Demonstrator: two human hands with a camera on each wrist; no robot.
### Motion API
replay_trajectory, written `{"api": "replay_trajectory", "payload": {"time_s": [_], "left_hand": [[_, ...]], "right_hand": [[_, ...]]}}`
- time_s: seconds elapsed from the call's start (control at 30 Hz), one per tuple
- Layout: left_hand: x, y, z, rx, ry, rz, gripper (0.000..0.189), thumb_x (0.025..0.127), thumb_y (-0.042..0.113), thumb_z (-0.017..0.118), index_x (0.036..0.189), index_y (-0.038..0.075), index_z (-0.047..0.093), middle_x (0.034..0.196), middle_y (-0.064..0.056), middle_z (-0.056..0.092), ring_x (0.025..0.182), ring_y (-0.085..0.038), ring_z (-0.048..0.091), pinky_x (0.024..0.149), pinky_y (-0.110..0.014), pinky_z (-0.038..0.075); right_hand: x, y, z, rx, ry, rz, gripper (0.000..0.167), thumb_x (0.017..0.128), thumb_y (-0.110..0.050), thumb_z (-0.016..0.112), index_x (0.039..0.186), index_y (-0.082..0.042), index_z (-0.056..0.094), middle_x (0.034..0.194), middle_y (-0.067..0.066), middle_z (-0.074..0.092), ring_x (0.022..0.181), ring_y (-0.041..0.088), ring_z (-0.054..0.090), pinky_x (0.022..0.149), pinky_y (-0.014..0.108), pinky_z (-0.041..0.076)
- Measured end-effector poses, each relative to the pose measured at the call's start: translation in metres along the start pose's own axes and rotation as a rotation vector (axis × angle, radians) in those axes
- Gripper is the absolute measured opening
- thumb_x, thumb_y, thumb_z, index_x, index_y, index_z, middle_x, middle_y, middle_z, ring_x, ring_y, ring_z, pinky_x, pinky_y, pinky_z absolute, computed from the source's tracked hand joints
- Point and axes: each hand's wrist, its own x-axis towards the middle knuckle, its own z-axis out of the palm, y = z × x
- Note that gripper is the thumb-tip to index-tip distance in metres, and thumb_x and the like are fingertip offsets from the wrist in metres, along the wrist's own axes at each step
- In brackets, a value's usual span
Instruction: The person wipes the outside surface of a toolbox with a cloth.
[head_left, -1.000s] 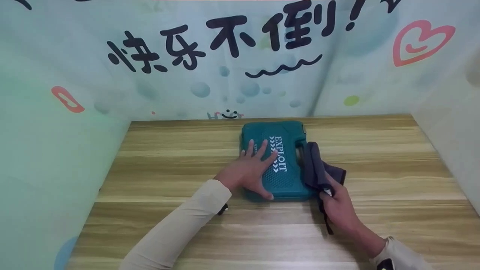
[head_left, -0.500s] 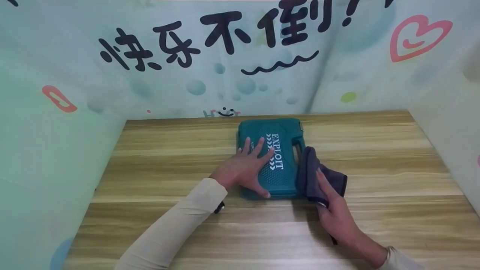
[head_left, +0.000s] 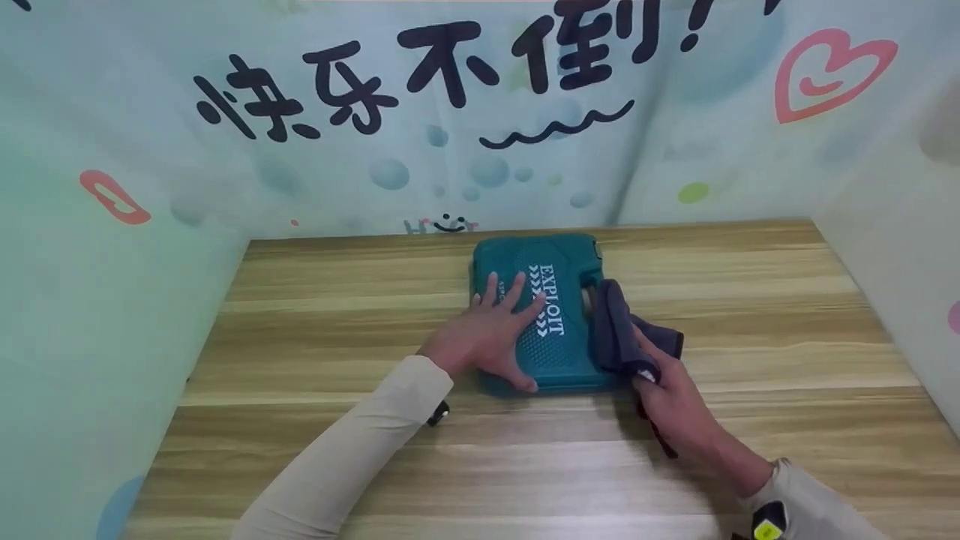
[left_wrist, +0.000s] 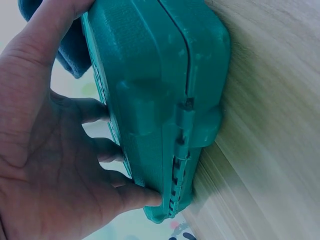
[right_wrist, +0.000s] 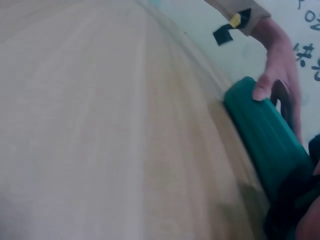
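Note:
A teal plastic tool case point(head_left: 559, 352) with white "EXPLOIT" lettering lies flat on the wooden table. My left hand point(head_left: 487, 334) is spread over its left part, fingers apart and thumb near the front edge. In the left wrist view the fingertips of that hand point(left_wrist: 65, 150) rest on the case point(left_wrist: 150, 100), whose hinges show along the side. A folded dark grey cloth point(head_left: 616, 330) is gripped in my right hand point(head_left: 675, 394), against the case's right side by the handle opening. The right wrist view shows only a bit of this hand point(right_wrist: 310, 222), beside the case point(right_wrist: 265, 140).
The wood-grain table point(head_left: 337, 322) reaches back to a printed backdrop point(head_left: 315, 180) with black characters. Pale side walls point(head_left: 112, 315) bound it left and right. A wrist strap point(head_left: 769, 521) shows at the right sleeve.
The cloth and right hand shift slightly towards me and then back up along the case's right side. The left hand stays on the case; the whole view drifts a little.

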Motion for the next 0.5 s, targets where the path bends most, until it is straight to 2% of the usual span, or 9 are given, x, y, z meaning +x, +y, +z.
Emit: {"api": "replay_trajectory", "payload": {"time_s": [0.1,0.2,0.37,0.5], "left_hand": [[-0.001,-0.001,0.000,0.004,-0.001,-0.008,0.125,0.073,0.074,0.076,0.165,0.028,0.004,0.168,-0.010,-0.016,0.148,-0.047,-0.016,0.116,-0.056,0.013],[-0.002,-0.001,0.000,0.009,0.003,-0.012,0.125,0.073,0.075,0.075,0.165,0.028,0.004,0.168,-0.010,-0.015,0.148,-0.047,-0.015,0.116,-0.056,0.013],[-0.003,0.000,0.001,-0.007,0.023,-0.005,0.124,0.074,0.072,0.077,0.165,0.028,0.006,0.168,-0.010,-0.012,0.148,-0.046,-0.014,0.117,-0.055,0.014],[-0.004,0.000,0.001,-0.020,0.034,0.006,0.122,0.074,0.071,0.077,0.165,0.027,0.008,0.169,-0.010,-0.011,0.148,-0.046,-0.014,0.117,-0.055,0.015]], "right_hand": [[0.013,-0.002,-0.006,0.064,-0.024,0.053,0.073,0.087,0.021,0.042,0.156,-0.001,0.034,0.158,0.011,0.037,0.141,0.020,0.031,0.107,0.019,0.028],[0.028,-0.004,-0.010,0.062,-0.043,0.084,0.072,0.087,0.019,0.043,0.155,-0.001,0.036,0.156,0.013,0.038,0.137,0.020,0.034,0.104,0.020,0.030],[0.054,-0.002,-0.013,0.002,-0.039,0.078,0.068,0.089,0.015,0.045,0.154,0.000,0.037,0.154,0.017,0.041,0.130,0.022,0.040,0.101,0.021,0.032],[0.072,0.002,-0.016,-0.018,-0.027,0.061,0.066,0.089,0.015,0.045,0.153,0.003,0.039,0.152,0.019,0.044,0.131,0.022,0.041,0.103,0.021,0.032]]}}
